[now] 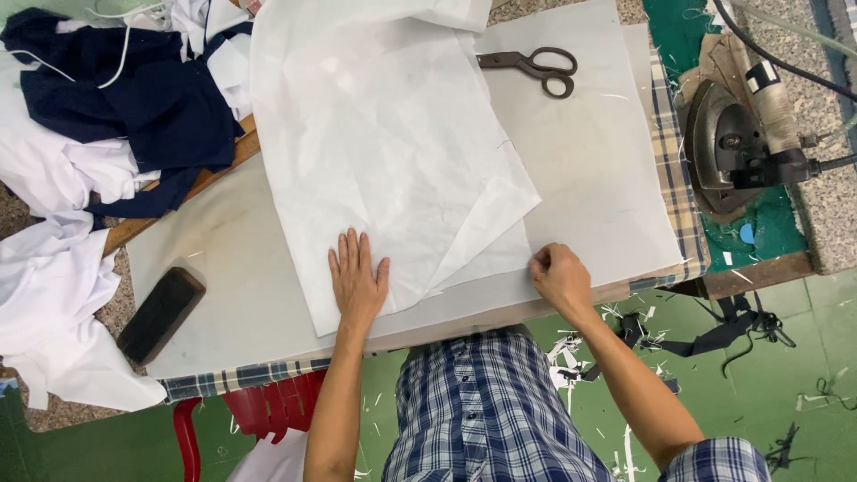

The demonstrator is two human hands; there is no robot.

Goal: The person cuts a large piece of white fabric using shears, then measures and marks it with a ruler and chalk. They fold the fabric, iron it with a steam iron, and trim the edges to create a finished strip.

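Observation:
A large sheet of thin white fabric [384, 143] lies in loose layers across the pale pressing board [598, 170]. My left hand [357, 281] rests flat on the fabric near its front edge, fingers spread and pointing away from me. My right hand [561, 277] is closed at the lower right edge of the fabric, pinching it between thumb and fingers near the board's front edge.
Dark scissors [534, 67] lie at the far side of the board. A heavy iron [736, 143] sits on a green pad at the right. A black block [161, 314] lies front left. Navy and white garments [116, 98] are piled at the left. Scraps litter the green floor.

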